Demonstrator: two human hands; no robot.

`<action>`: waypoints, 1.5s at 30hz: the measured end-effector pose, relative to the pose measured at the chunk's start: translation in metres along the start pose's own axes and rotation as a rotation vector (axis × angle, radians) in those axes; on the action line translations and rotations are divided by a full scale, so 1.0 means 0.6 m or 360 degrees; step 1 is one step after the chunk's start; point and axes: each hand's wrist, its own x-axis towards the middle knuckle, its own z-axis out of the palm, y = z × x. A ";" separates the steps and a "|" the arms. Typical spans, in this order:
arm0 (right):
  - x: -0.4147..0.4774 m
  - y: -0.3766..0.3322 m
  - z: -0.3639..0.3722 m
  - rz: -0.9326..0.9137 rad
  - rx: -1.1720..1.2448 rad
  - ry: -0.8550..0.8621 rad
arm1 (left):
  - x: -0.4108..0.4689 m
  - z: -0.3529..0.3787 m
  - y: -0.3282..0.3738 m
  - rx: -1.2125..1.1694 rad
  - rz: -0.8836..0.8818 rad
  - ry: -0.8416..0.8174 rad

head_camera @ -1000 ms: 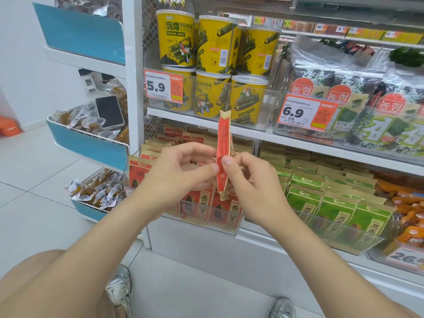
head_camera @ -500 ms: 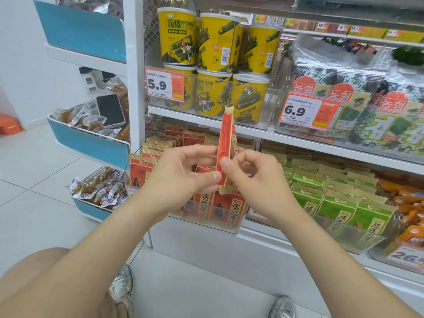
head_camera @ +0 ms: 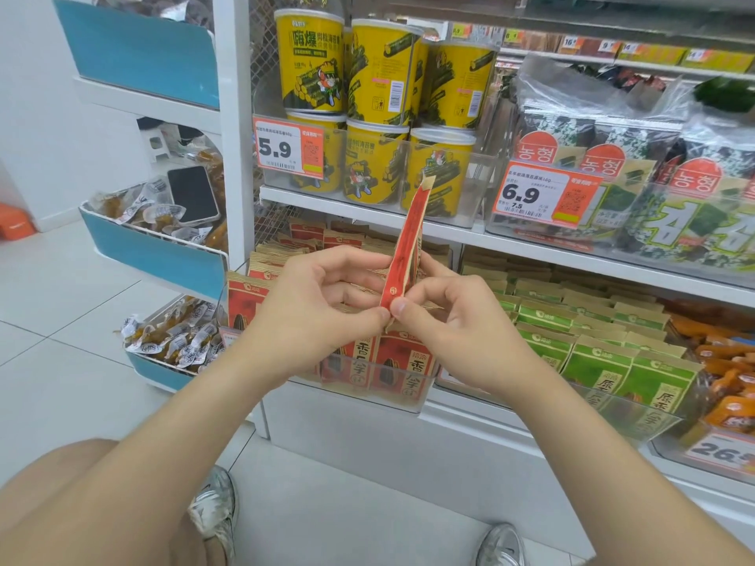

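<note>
A pale tiled floor [head_camera: 61,320] runs under a white shop shelving unit, whose white upright post [head_camera: 233,157] serves as the marker here. Nearest, low and right of the post, two silver-grey shoes [head_camera: 214,504] stand on the tiles.

Right of the post, at mid height, the left hand [head_camera: 310,316] and the right hand [head_camera: 457,324] meet. Both pinch the lower end of a thin red-and-tan paper snack packet [head_camera: 404,255] between thumb and curled fingers. The packet stands edge-on, its top leaning away from the post.

Just behind the hands, right of the post's foot, a clear plastic bin [head_camera: 408,402] holds upright red seed packets [head_camera: 392,361]. The hands hide part of that row. Farther from the post stand green paper packets [head_camera: 592,361], then orange wrapped packs [head_camera: 727,361].

One shelf up, beside the post, yellow round canisters [head_camera: 380,71] are stacked two high behind an orange price tag marked 5.9 [head_camera: 286,147]. Beyond them, clear bags of dark seaweed [head_camera: 653,177] sit behind an orange price tag marked 6.9 [head_camera: 543,196].

Left of the post, a blue-fronted wire basket [head_camera: 163,255] holds small wrapped snacks and a black phone [head_camera: 192,196].
</note>
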 end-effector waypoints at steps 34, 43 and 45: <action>0.003 0.018 -0.024 -0.0106 0.0455 -0.0291 | 0.003 -0.017 0.002 -0.0333 -0.0111 -0.0134; 0.000 0.018 -0.020 -0.0074 0.0407 -0.0289 | 0.002 -0.021 -0.001 -0.0217 -0.0055 -0.0173; -0.003 0.010 -0.012 -0.0001 0.0305 -0.0207 | 0.001 -0.020 0.000 -0.0204 -0.0086 -0.0155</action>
